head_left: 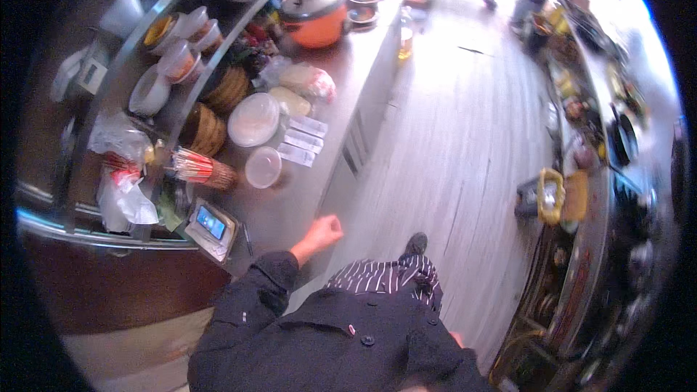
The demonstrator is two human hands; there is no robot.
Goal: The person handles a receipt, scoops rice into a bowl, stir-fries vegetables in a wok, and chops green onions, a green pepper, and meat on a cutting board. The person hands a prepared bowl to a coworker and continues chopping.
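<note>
The left hand is curled into a loose ball by the counter's edge, and I see nothing in it. Only a bit of the right hand peeks out past the dark coat, so I cannot tell how its fingers are or if it holds something. The small round tub sits on the counter, a little farther off and to the left of the left hand. Nearer, on the left, are a thin dark stick and a lit phone. The work looks like it is between steps: the tub and the paper slips past it lie set down, with no hand on them. I cannot tell what is done inside the tub or how much is left. Farther off stands an orange pot with its lid on, and the gray floor runs along the right.
</note>
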